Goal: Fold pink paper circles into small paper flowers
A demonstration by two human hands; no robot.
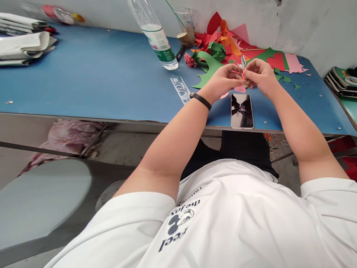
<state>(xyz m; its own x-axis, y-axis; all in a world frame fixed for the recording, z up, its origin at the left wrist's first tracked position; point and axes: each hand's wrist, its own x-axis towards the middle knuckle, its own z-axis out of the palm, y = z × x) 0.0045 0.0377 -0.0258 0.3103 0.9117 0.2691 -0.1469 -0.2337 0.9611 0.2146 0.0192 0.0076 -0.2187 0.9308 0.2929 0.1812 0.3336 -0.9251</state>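
Above the far side of the phone, my left hand point(227, 79) and my right hand point(260, 75) come together, fingertips bent in a pinch. Something small and thin, partly orange-red, shows between them; I cannot make out its kind. A pair of scissors point(243, 61) shows its silver blades just beyond the fingertips; its handles are hidden or blend with the orange-red piece. Pink paper point(240, 89) lies under the hands. Green cut paper point(208, 67) spreads beside my left hand, near a crumpled pink paper flower point(190, 60). Closer to me is a phone point(242, 111), screen up.
A water bottle point(160, 46) stands left of the paper scraps point(220, 35). A clear stencil ruler point(180, 90) lies by my left wrist. Folded newspapers point(26, 48) and a lying bottle point(60, 15) are at far left. A grey stool point(41, 201) stands below the blue table point(97, 74).
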